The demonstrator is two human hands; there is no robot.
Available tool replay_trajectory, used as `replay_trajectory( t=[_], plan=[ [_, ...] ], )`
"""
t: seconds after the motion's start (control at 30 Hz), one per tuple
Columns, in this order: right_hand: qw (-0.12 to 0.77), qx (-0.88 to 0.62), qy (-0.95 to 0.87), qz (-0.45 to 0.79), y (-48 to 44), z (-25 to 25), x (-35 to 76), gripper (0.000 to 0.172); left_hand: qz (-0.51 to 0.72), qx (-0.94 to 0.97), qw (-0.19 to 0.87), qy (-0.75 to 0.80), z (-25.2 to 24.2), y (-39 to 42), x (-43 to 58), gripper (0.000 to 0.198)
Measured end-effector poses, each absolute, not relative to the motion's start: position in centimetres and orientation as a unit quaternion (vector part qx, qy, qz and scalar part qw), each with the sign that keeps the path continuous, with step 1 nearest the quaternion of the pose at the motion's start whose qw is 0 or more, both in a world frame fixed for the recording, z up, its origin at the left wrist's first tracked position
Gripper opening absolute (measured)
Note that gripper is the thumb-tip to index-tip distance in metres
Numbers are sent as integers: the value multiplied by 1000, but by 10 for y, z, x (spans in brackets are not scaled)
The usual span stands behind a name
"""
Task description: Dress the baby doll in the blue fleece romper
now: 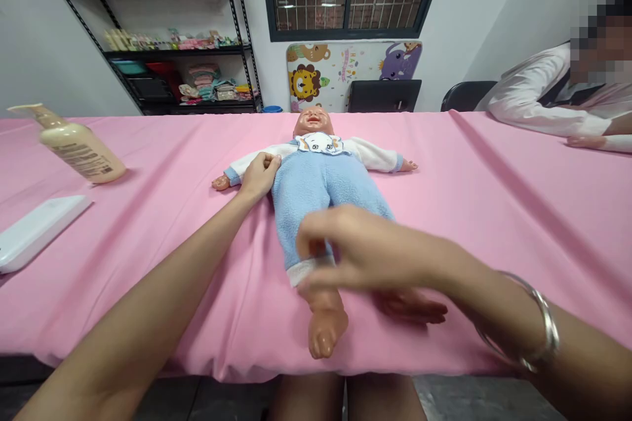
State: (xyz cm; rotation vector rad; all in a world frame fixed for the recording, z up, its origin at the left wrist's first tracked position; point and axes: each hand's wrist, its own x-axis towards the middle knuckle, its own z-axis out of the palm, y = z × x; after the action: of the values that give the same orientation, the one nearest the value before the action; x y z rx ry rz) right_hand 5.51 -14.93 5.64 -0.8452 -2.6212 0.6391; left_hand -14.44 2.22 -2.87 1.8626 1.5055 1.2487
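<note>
A baby doll lies on its back with its head away from me, in a white top and blue fleece trousers. My left hand is at the left side of its waist, fingers closed on the trousers' edge. Blurred by motion, my right hand is over the doll's lower legs, thumb and fingers apart with nothing visible between them. It hides part of the trouser legs. One bare doll foot points towards me; the other shows beneath my right wrist.
Pink cloth covers the table. On the left stand a pump bottle and a white flat case. A person in a white sleeve leans on the far right edge. Behind are shelves and a black chair.
</note>
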Motion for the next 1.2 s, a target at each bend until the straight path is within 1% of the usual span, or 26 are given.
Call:
replay_trajectory(
  t=[0.03, 0.07, 0.13, 0.2, 0.23, 0.27, 0.33, 0.37, 0.43, 0.5, 0.57, 0.6, 0.7, 0.77, 0.83, 0.93, 1.0, 1.07, 1.1, 1.13, 1.17, 1.2],
  plan=[
    [98, -280, -941, 162, -163, 55, 47, 21, 455, 672, 218, 542, -29, 22, -144, 20],
    [68, -277, -955, 86, -174, 52, 40, 22, 457, 671, 217, 541, -29, 22, -144, 20],
    [44, -279, -958, -43, -186, 42, 28, 32, 458, 671, 212, 544, -28, 22, -143, 19],
    [32, -294, -949, -106, -191, 33, 19, 42, 457, 670, 206, 547, -28, 21, -143, 18],
    [22, -302, -945, -119, -192, 31, 15, 41, 457, 671, 204, 547, -28, 21, -143, 18],
    [11, -308, -943, -126, -192, 31, 12, 35, 458, 672, 204, 545, -28, 21, -143, 18],
    [-4, -306, -942, -137, -190, 32, 7, 14, 459, 674, 201, 543, -28, 21, -143, 19],
    [-10, -297, -945, -138, -189, 33, 6, 8, 458, 675, 198, 543, -28, 20, -143, 19],
    [-23, -275, -953, -128, -186, 35, 4, 10, 454, 675, 194, 548, -28, 19, -142, 20],
    [-26, -259, -959, -109, -184, 34, 3, 22, 449, 676, 194, 551, -27, 18, -142, 20],
    [-1, -237, -967, -91, -183, 32, 0, 32, 447, 678, 192, 551, -27, 18, -141, 20],
    [23, -222, -971, -82, -184, 30, -3, 30, 447, 678, 190, 552, -27, 18, -141, 19],
    [95, -191, -976, -55, -190, 24, -14, 9, 451, 676, 185, 553, -28, 19, -141, 18],
    [111, -190, -975, -37, -194, 21, -22, 17, 455, 673, 189, 552, -29, 20, -141, 18],
    [105, -190, -976, -24, -196, 21, -25, 19, 457, 674, 187, 549, -29, 21, -141, 25],
    [103, -189, -976, -7, -188, 33, -18, 13, 443, 705, 203, 515, -27, 22, -141, 44],
    [135, -232, -963, -3, -171, 43, -6, 14, 442, 718, 231, 485, -23, 22, -141, 47],
    [195, -326, -925, -16, -147, 49, 13, 14, 483, 698, 245, 468, -19, 21, -142, 45],
    [231, -384, -894, -26, -133, 48, 23, 18, 510, 681, 235, 470, -18, 21, -142, 43],
    [264, -424, -866, -32, -118, 45, 33, 26, 528, 666, 216, 481, -16, 20, -143, 40],
    [282, -462, -841, -26, -105, 39, 43, 33, 524, 663, 200, 496, -15, 19, -144, 37],
    [286, -489, -824, 2, -92, 32, 53, 34, 497, 669, 193, 518, -14, 18, -145, 35]
  ],
)
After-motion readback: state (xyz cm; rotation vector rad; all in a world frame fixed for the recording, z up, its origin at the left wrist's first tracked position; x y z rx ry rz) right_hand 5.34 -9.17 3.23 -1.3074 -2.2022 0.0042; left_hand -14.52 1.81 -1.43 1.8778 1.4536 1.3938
